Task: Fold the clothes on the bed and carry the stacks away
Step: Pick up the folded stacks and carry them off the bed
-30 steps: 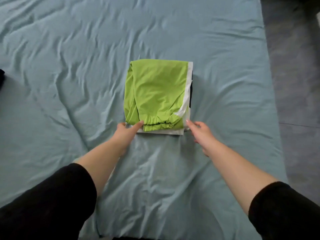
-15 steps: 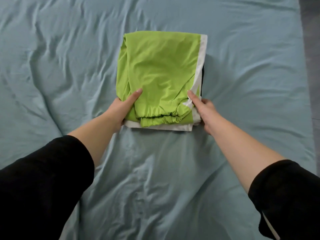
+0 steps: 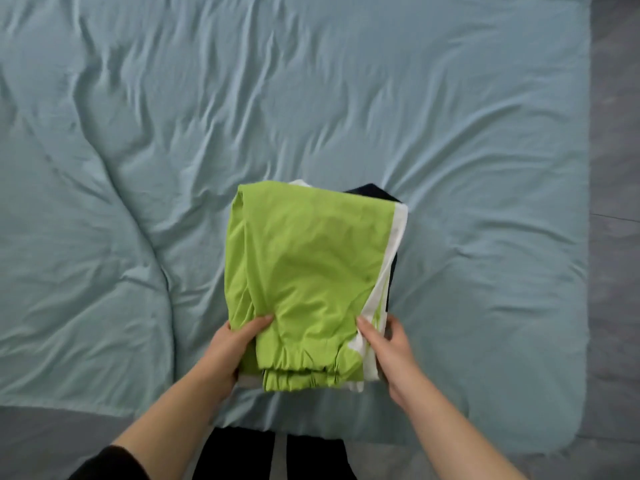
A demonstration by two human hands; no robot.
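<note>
A home bedroom: a bed (image 3: pixel 311 98) spread with a creased pale-blue sheet (image 3: pixel 138 237), grey floor (image 3: pixel 616 306) beside the bed.

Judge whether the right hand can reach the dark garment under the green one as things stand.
Probably yes: the right hand grips the folded stack at its right edge, where the dark garment peeks out underneath; nothing lies between.

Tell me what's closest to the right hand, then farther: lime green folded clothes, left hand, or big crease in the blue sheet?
1. Lime green folded clothes: held by the right hand.
2. Left hand: on the clothes' other side.
3. Big crease in the blue sheet: far left.
</note>
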